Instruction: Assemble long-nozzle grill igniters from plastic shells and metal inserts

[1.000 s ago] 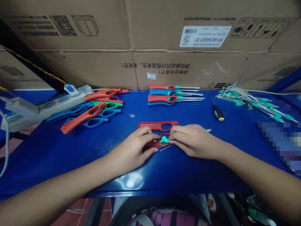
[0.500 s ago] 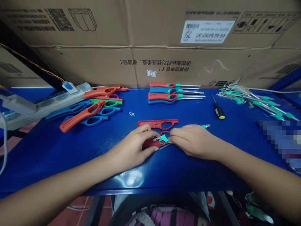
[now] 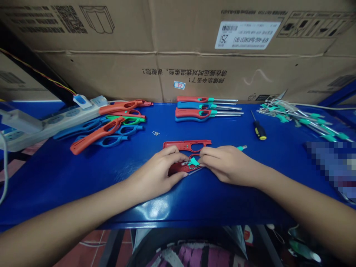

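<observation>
My left hand [image 3: 161,168] is closed around the left part of a red lighter handle shell [image 3: 177,168], thumb along the near edge and fingers over the far side. A green trigger [image 3: 194,161] with a small metal-tipped piece beside it sits in or just over that shell. At its right, my right hand [image 3: 232,165] pinches the green trigger, its fingertips partly hiding it. The matching red shell half [image 3: 178,144] lies just beyond, open side up. Past the right knuckles, a green-collared piece [image 3: 241,148] sticks out, mostly hidden.
Several lighters [image 3: 191,114] lie in a row at the back. Coloured handle shells [image 3: 97,136] lie beside a power strip [image 3: 65,114] on the left. Small screws [image 3: 156,133], a screwdriver [image 3: 259,129] and a pile of metal nozzles with green parts [image 3: 314,120] lie around. A cardboard box [image 3: 116,74] stands behind.
The green trigger has turned slightly between the right fingertips and shifted a little within the shell. Both hands otherwise stay nearly in place.
</observation>
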Action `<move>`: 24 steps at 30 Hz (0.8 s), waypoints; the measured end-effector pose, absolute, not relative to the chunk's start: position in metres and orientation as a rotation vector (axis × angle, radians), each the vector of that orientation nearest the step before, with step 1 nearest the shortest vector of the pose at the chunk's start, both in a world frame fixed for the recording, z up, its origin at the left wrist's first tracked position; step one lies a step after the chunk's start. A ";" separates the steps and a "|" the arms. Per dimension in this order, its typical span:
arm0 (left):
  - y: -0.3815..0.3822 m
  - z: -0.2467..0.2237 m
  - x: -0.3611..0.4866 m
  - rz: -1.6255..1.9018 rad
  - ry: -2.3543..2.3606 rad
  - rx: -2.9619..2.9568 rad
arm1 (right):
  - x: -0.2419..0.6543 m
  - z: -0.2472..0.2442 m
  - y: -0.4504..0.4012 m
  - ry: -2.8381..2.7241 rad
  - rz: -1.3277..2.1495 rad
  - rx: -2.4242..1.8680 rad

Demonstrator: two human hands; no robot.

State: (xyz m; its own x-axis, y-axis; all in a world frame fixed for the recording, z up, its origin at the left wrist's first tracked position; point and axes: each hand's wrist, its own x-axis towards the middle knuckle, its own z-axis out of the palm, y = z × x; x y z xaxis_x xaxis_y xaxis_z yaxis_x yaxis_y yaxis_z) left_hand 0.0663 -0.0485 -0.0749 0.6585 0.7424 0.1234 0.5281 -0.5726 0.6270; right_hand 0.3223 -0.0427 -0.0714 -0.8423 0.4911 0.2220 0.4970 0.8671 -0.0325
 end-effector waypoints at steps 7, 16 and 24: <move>-0.050 -0.074 0.066 0.535 0.930 2.417 | 0.322 -0.069 -0.043 -2.893 -0.129 -0.713; -0.055 -0.076 0.068 0.379 0.910 2.669 | 0.317 -0.065 -0.051 -2.954 -0.269 -0.692; -0.058 -0.076 0.066 0.224 0.948 2.871 | 0.333 -0.057 -0.042 -2.635 -0.160 -0.854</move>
State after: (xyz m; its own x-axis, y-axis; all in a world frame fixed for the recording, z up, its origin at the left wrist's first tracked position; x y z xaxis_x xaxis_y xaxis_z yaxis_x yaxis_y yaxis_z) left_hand 0.0664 -0.0580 -0.0756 0.7943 0.5984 0.1054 0.5821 -0.7991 0.1502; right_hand 0.3326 -0.0419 -0.0569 -0.7501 0.5445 0.3753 0.5860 0.8103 -0.0043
